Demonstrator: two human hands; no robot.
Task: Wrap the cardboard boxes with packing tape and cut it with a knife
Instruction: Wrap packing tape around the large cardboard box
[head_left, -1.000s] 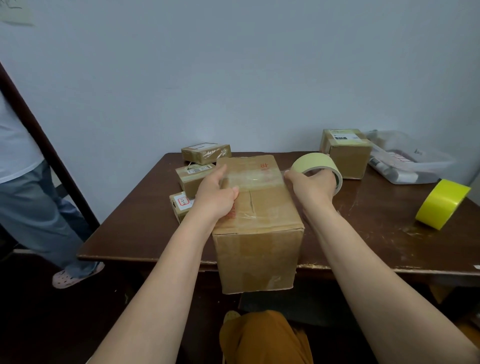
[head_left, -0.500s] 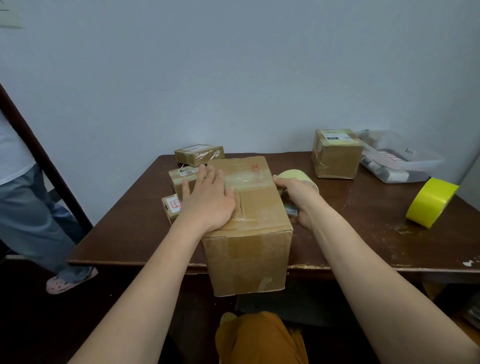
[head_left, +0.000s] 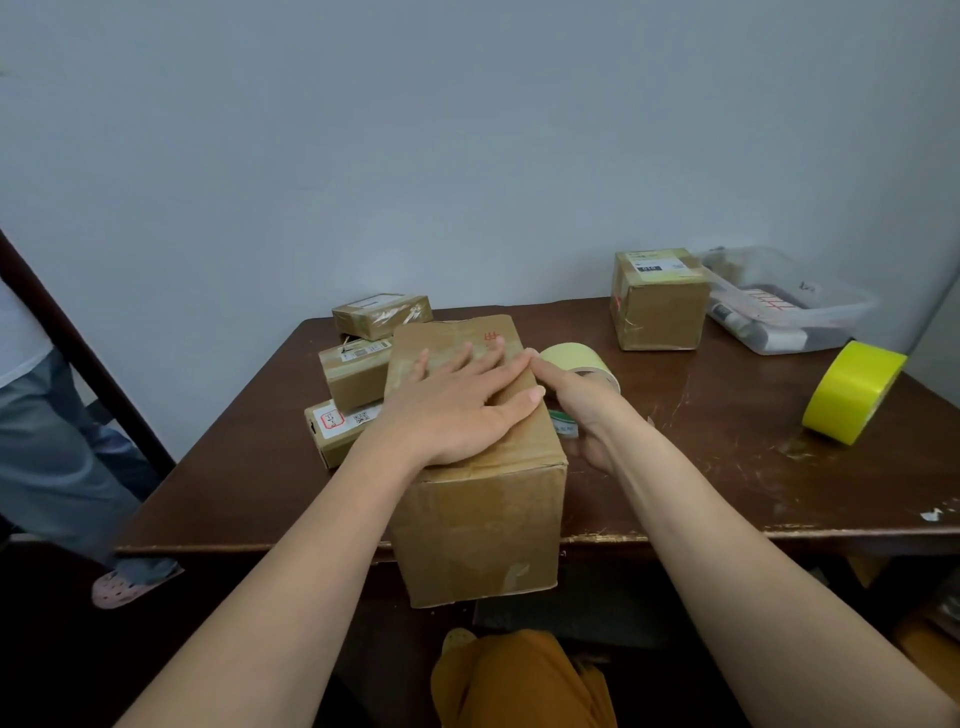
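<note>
A large cardboard box (head_left: 483, 525) stands at the table's front edge, its near face hanging over it. My left hand (head_left: 457, 405) lies flat on the box top with fingers spread and straight. To the right of the box, my right hand (head_left: 576, 400) grips a pale yellow tape roll (head_left: 576, 356) low beside the box's right side, index finger stretched along the top edge. A small green-and-white object (head_left: 563, 423) shows under that hand. No knife is visible.
Three small boxes (head_left: 358, 374) sit left of the big box, another box (head_left: 657, 301) at the back right. A clear plastic tub (head_left: 789, 306) and a bright yellow tape roll (head_left: 852, 392) lie at the right. A person's leg (head_left: 62, 467) is at the left.
My right hand brought the tape roll down from the box top to its right side. My left hand flattened and slid across the top toward the right edge.
</note>
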